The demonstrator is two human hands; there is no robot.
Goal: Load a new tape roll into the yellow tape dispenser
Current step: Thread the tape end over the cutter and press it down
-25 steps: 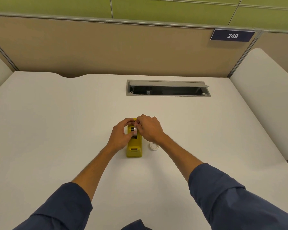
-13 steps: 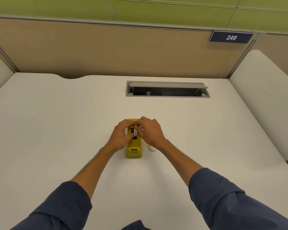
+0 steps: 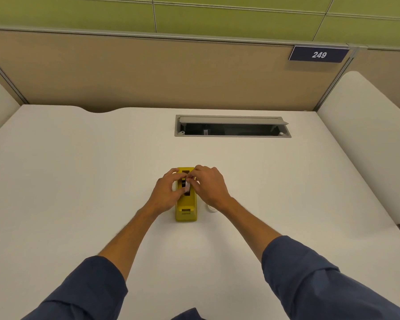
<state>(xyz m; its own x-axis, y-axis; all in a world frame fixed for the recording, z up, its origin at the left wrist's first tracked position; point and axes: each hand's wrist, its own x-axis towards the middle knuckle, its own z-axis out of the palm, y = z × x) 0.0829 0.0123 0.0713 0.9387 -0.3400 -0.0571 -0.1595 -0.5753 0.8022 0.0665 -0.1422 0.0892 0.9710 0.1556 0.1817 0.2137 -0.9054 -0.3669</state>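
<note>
The yellow tape dispenser (image 3: 186,207) stands on the white desk (image 3: 79,181), its cutter end toward me. A tape roll (image 3: 187,186), pale with a dark core beside it, sits upright in the dispenser's top slot. My left hand (image 3: 165,195) grips the dispenser's left side, its thumb against the roll. My right hand (image 3: 208,187) pinches the roll from the right and above. A second small white roll (image 3: 211,208) lies flat on the desk just right of the dispenser, mostly hidden under my right wrist.
An open grey cable hatch (image 3: 232,126) is set into the desk behind the dispenser. A tan partition with a "249" plate (image 3: 319,54) closes off the back. White side panels (image 3: 365,139) rise at the right and left.
Both hands stay on the dispenser and roll. My right hand has shifted slightly lower, so its wrist now covers most of the small white roll on the desk.
</note>
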